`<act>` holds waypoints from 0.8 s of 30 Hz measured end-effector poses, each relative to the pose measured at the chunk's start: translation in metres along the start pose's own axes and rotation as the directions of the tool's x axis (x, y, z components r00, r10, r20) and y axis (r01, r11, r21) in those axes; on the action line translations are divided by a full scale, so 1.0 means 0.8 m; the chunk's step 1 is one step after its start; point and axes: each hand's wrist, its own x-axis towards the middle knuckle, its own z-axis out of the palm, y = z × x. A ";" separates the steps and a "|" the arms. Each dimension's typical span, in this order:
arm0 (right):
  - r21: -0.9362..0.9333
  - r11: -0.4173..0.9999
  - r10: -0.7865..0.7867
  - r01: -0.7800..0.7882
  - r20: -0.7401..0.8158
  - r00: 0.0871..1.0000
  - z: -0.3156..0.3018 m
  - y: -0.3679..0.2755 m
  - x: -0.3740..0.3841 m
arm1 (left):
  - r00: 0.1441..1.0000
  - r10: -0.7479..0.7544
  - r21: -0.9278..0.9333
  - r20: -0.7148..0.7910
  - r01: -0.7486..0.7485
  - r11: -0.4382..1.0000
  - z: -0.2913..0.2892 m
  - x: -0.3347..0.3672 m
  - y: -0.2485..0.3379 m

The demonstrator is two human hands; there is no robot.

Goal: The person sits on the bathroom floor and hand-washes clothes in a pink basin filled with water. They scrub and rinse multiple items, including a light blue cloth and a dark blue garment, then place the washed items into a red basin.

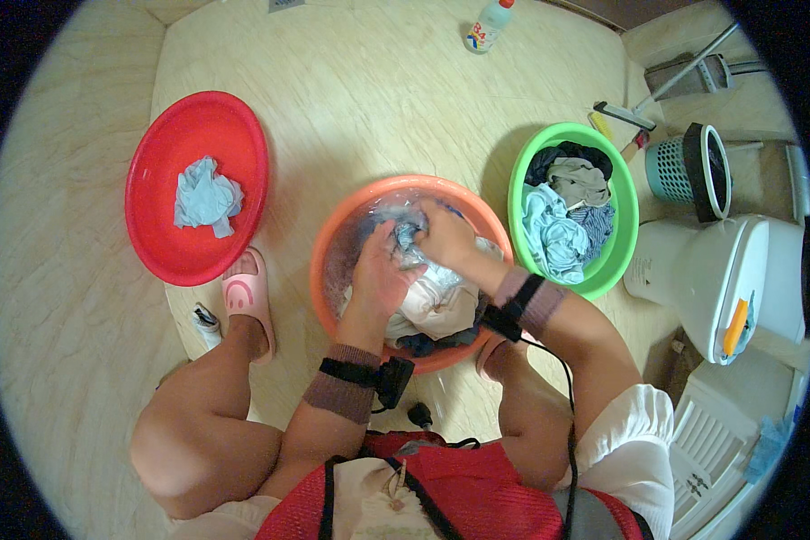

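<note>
In front of me stands an orange basin [319, 270] with sudsy water and wet clothes in it. My right hand [446, 236] is closed on a bluish-grey cloth [406, 236] at the far side of the basin. Beside that cloth, my left hand [380, 274] is open, its palm partly turned up and the fingers and thumb apart. Pale cream and white clothes [439, 304] lie in the water below both hands, with a dark garment [441, 341] at the near rim. Both wrists wear cuffs and black straps.
At the left, a red basin [148, 236] holds one light-blue cloth [208, 196]. A green basin [627, 229] of clothes stands at the right, near a toilet [706, 279] and a teal waste basket [670, 171]. A bottle [488, 29] stands at the far side, a squeegee [625, 115] far right.
</note>
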 end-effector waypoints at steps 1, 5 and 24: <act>0.158 0.970 -0.172 0.184 -0.089 0.981 -0.002 -0.015 -0.017 | 0.998 0.001 -0.028 0.062 0.000 1.000 0.003 -0.003 0.003; 0.211 0.806 -0.524 0.552 -0.176 0.833 -0.012 -0.070 -0.093 | 0.968 0.194 0.058 0.160 -0.206 0.977 0.002 -0.035 -0.003; -0.606 0.738 -0.319 0.298 0.076 0.945 0.023 0.047 -0.039 | 0.992 0.044 0.085 -0.119 -0.034 0.996 -0.003 -0.004 -0.001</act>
